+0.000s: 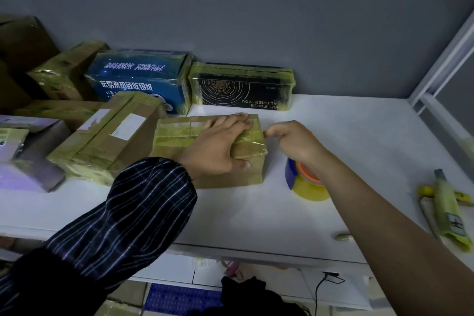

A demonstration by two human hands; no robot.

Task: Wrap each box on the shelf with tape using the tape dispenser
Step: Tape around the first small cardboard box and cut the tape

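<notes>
Left grip lies flat, fingers spread, pressing the box on the shelf. Right grip, curled, seemingly pinches tape at the box's 3 o'clock edge; tape dispenser at 4 o'clock.

The right hand and wrist hide the top of the tape dispenser and whatever that curled grip pinches, the left hand covers much of the brown box, and a dark carton at far left runs off the frame.
</notes>
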